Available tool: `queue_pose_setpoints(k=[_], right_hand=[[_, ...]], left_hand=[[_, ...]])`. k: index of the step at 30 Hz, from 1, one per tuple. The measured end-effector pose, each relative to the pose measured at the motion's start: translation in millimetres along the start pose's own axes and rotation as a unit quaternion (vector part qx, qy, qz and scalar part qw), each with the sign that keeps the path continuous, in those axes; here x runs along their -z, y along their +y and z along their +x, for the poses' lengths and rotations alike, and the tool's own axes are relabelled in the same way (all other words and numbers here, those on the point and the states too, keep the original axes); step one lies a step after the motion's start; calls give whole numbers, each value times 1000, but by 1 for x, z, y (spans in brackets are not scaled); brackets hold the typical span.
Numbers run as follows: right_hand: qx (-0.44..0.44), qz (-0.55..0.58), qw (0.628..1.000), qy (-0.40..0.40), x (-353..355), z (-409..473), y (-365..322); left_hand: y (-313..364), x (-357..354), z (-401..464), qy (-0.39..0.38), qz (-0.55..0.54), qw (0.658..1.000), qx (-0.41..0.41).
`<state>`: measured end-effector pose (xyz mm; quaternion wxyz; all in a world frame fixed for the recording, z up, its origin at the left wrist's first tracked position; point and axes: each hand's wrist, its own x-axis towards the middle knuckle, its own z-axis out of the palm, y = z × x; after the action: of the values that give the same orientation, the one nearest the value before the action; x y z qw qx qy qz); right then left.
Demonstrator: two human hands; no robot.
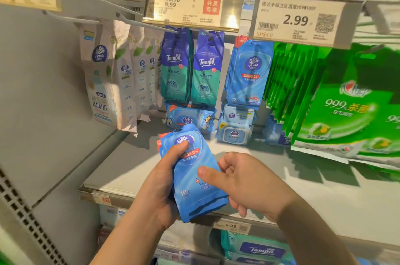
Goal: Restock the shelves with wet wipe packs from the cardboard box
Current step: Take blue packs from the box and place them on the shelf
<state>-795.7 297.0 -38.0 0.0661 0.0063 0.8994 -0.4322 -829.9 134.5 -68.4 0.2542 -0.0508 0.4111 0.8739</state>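
Observation:
My left hand [161, 180] grips a small stack of blue Vinda wet wipe packs [194, 189] in front of the shelf, thumb across the front pack's label. My right hand [244, 180] is at the stack's right edge, thumb pressed on the front pack and fingers curled behind it. Matching blue Vinda packs [249, 74] hang from a hook above and behind, under the 2.99 price tag [296, 20]. The cardboard box is out of view.
Tempo packs [190, 67] and white Vinda packs [116, 74] hang to the left, green packs [337, 96] crowd the right. Larger wipe packs [234, 126] lie on the grey shelf [129, 169]. Bare hooks [138, 22] jut out at upper left. More stock sits below.

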Motion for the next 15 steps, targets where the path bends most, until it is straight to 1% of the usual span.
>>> queue_pose_setpoints(k=[4,8,12,15], right_hand=[[-9,24,1000,-11,0,0,6],[-30,134,991,-7,2,-1,14],[-33,213,975,52,6,-4,19],[-1,258,955,146,4,-11,18]], left_hand=[[-4,-4,0,2,5,1000,-1],[-6,-5,-1,11,-2,1000,-8],[-9,-7,0,19,-13,1000,-21],[-8,-7,-1,14,-22,999,-20]])
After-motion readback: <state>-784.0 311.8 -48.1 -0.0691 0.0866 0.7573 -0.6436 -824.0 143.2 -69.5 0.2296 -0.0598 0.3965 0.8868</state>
